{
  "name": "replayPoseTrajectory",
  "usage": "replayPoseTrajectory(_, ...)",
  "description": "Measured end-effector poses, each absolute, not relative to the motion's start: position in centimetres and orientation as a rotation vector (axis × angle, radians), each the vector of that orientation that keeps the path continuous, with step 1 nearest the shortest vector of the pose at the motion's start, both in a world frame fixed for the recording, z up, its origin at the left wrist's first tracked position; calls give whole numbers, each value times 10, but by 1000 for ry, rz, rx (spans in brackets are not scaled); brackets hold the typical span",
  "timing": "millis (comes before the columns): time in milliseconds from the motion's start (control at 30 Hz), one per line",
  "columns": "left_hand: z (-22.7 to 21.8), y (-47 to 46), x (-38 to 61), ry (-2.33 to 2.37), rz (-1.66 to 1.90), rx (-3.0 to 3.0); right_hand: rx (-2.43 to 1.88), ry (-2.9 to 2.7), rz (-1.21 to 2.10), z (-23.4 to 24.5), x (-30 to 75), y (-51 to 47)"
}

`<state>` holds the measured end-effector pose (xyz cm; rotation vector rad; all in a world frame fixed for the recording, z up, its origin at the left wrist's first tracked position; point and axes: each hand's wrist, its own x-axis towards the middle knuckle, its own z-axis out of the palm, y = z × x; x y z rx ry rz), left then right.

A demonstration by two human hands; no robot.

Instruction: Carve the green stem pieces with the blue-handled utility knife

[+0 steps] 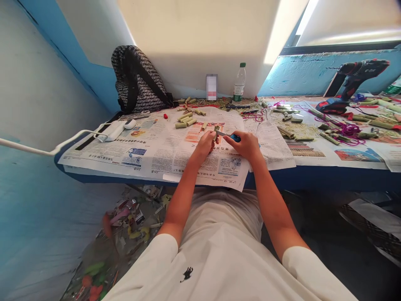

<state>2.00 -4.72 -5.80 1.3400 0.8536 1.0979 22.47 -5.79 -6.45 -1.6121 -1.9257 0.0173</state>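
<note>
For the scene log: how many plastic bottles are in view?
2. A clear bottle stands upright at the back of the table against the wall; a green bottle shows partly at the right frame edge. Others may be hidden.

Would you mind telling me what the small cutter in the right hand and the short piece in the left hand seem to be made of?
The cutter looks like a bare metal blade in a glossy blue plastic handle. The short piece is matt olive-green and stalk-like, probably plant stem or bamboo, though too small to be sure.
</note>
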Motion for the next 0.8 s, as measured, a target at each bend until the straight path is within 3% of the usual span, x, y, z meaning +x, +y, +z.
replayPoseTrajectory(800,-77,-35,17,907,1189,1608,-1603,-1916,16,-65,224,-58)
